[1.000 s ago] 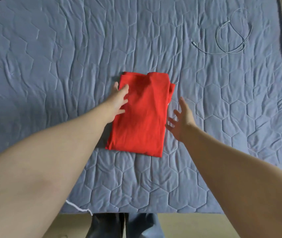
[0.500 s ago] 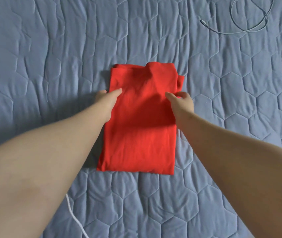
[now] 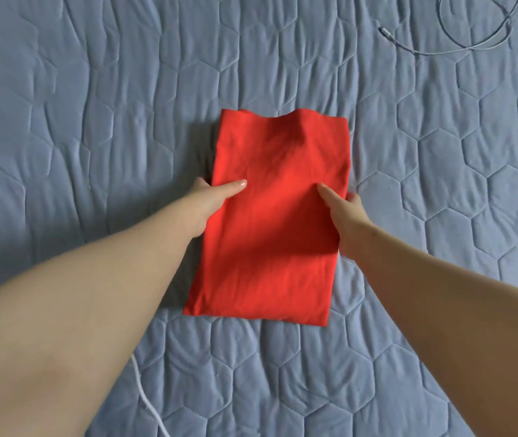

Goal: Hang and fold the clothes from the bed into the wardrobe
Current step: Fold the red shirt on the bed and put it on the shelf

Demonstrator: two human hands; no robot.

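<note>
A red garment (image 3: 276, 222), folded into a long rectangle, lies flat on the blue quilted bed cover (image 3: 93, 121). My left hand (image 3: 210, 200) grips its left edge about halfway along, thumb on top and fingers tucked under the cloth. At the right edge my right hand (image 3: 342, 212) holds the garment the same way, thumb on the red fabric and fingers beneath. The far end of the garment is slightly rumpled. No wardrobe or hanger is in view.
A thin white cable (image 3: 459, 42) loops on the bed at the far right. Another white cord (image 3: 147, 402) runs out from under my left forearm near the bottom edge. The quilted cover fills the whole view.
My right hand has come in from beside the garment and taken hold of its right edge. My left hand slid back along the left edge and now grips it. The view has moved closer.
</note>
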